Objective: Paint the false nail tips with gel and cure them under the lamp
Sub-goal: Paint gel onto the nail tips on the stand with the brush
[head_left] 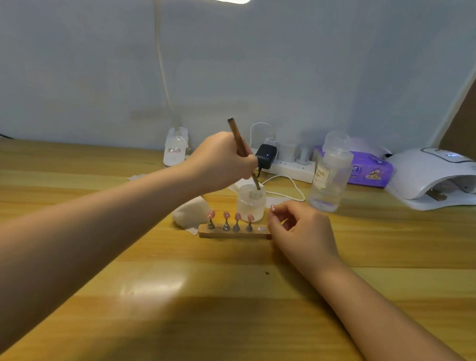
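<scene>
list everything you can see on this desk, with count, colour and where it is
wooden nail-tip stand: 1, brown, centre of the yellow wooden desk
pink false nail tips on metal pegs: 4, on the stand; a fifth pink tip in the right fingers
small frosted jar: 1, whitish, behind the stand
brown-handled brush: 1, tip in the jar
white tissue: 1, left of the stand
clear labelled bottle: 1, right of the jar
small clear bottle: 1, at the wall, left
white power strip: 1, at the wall, with a black adapter
purple wipes pack: 1, right rear
white curing lamp: 1, far right
left hand: grips the brush
right hand: pinches the fifth tip
</scene>
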